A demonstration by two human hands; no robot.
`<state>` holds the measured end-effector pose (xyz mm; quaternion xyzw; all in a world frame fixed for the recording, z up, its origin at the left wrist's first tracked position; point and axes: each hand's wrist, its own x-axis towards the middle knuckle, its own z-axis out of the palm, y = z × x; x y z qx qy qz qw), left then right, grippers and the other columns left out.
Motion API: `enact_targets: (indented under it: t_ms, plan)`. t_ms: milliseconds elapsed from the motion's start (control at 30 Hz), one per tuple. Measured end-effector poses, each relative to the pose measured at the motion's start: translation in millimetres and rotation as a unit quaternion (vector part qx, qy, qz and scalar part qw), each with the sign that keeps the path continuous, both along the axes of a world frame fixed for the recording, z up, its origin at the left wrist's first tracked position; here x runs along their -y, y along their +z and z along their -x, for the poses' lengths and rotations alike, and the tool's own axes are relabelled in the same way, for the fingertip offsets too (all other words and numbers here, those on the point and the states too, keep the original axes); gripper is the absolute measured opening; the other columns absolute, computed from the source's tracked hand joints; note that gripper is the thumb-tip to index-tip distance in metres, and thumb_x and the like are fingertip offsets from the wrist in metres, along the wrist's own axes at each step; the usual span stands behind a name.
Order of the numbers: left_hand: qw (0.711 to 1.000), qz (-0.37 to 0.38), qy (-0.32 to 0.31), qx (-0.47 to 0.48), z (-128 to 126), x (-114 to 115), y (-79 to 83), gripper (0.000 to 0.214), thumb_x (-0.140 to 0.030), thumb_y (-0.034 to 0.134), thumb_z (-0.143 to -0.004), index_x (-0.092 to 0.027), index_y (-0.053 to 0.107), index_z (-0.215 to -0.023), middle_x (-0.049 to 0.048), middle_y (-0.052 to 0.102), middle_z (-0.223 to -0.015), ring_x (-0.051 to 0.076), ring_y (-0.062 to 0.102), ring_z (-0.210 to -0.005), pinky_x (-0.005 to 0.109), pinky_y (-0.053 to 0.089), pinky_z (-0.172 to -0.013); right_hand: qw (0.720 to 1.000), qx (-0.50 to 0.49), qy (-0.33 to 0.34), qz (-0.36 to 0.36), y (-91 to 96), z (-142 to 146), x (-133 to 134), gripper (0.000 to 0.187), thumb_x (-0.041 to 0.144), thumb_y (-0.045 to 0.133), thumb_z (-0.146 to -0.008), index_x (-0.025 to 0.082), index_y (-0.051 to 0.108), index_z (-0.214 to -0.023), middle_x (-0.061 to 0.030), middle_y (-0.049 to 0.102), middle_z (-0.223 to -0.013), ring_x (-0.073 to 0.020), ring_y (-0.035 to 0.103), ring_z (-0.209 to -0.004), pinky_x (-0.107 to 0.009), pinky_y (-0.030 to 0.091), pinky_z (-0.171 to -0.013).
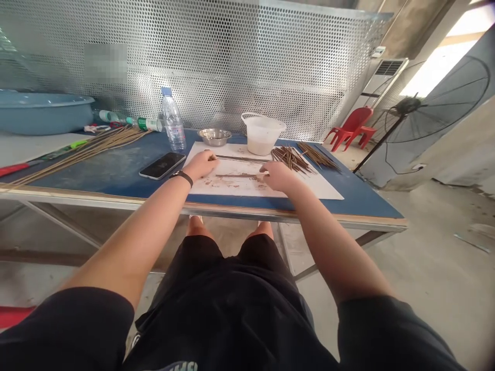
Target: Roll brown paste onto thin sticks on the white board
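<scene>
My left hand (201, 164), with a dark band at its wrist, is closed at the left side of the white board (309, 186). A small brownish bit shows at its fingertips, too small to name. Beside those fingers, long thin dark sticks (243, 158) lie across the board. My right hand (277, 176) has its fingers curled on the right end of a thin brown stick (235, 175), which lies flat nearer to me. Brown crumbs (211, 183) are scattered around both hands.
Behind the hands stand a steel bowl (215, 137) and a white bucket (263, 135). Brown stick piles (292, 158) lie right. Leftward are a phone (162, 165), a water bottle (174, 121), long tan sticks (96, 147) and a blue basin (42, 113). A perforated metal sheet (216, 67) closes the back.
</scene>
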<state>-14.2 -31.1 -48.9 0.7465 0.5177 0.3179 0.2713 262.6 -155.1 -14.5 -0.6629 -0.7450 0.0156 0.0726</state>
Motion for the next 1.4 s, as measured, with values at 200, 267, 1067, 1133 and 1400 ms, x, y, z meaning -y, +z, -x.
enact_targets:
  t_ms: [200, 267, 1067, 1133, 1400]
  plan:
    - [1.000, -0.016, -0.014, -0.023, 0, -5, -3.5, 0.018, -0.036, 0.071, -0.091, -0.024, 0.059, -0.087, 0.0045, 0.067, -0.078, 0.018, 0.052, -0.057, 0.032, 0.039, -0.054, 0.990, -0.006, 0.139, 0.021, -11.8, 68, -6, 0.076, 0.048, 0.033, -0.114, -0.002, 0.046, -0.169, -0.0257, 0.042, -0.180, -0.0384, 0.036, -0.169, -0.047, 0.029, -0.136]
    - [0.999, -0.033, -0.019, -0.028, 1, -7, -3.8, 0.017, -0.035, 0.071, -0.091, -0.024, 0.059, -0.086, 0.0036, 0.066, -0.076, 0.019, 0.054, -0.059, 0.032, 0.040, -0.057, 0.990, -0.004, 0.132, 0.057, -16.8, 79, 1, 0.093, 0.064, 0.023, -0.114, -0.005, 0.027, -0.177, -0.0245, 0.021, -0.188, -0.0389, 0.015, -0.177, -0.051, 0.015, -0.141]
    - [0.999, -0.038, -0.006, -0.033, -3, -2, -1.6, 0.015, -0.032, 0.072, -0.087, -0.024, 0.060, -0.083, 0.0041, 0.066, -0.077, 0.021, 0.055, -0.064, 0.034, 0.040, -0.062, 0.989, 0.004, 0.109, 0.105, -14.2, 74, 46, 0.113, 0.080, 0.003, -0.108, -0.006, 0.016, -0.179, -0.0254, 0.011, -0.189, -0.0404, 0.007, -0.177, -0.060, 0.011, -0.142]
    - [0.998, -0.056, -0.008, -0.035, -3, -4, -3.3, 0.013, -0.031, 0.072, -0.087, -0.023, 0.062, -0.083, 0.0045, 0.066, -0.078, 0.022, 0.057, -0.069, 0.034, 0.042, -0.066, 0.989, 0.002, 0.115, 0.092, -15.2, 73, 60, 0.114, 0.081, 0.004, -0.108, -0.006, 0.022, -0.178, -0.0273, 0.016, -0.188, -0.0418, 0.011, -0.177, -0.060, 0.007, -0.142]
    - [0.999, -0.034, -0.013, -0.035, -1, -1, -0.3, 0.016, -0.031, 0.072, -0.089, -0.024, 0.059, -0.083, 0.0028, 0.064, -0.076, 0.019, 0.052, -0.059, 0.034, 0.037, -0.058, 0.994, 0.003, 0.057, 0.097, -8.2, 79, 18, 0.110, 0.077, -0.001, -0.109, -0.005, 0.022, -0.179, -0.0252, 0.017, -0.188, -0.0389, 0.012, -0.177, -0.062, 0.012, -0.141]
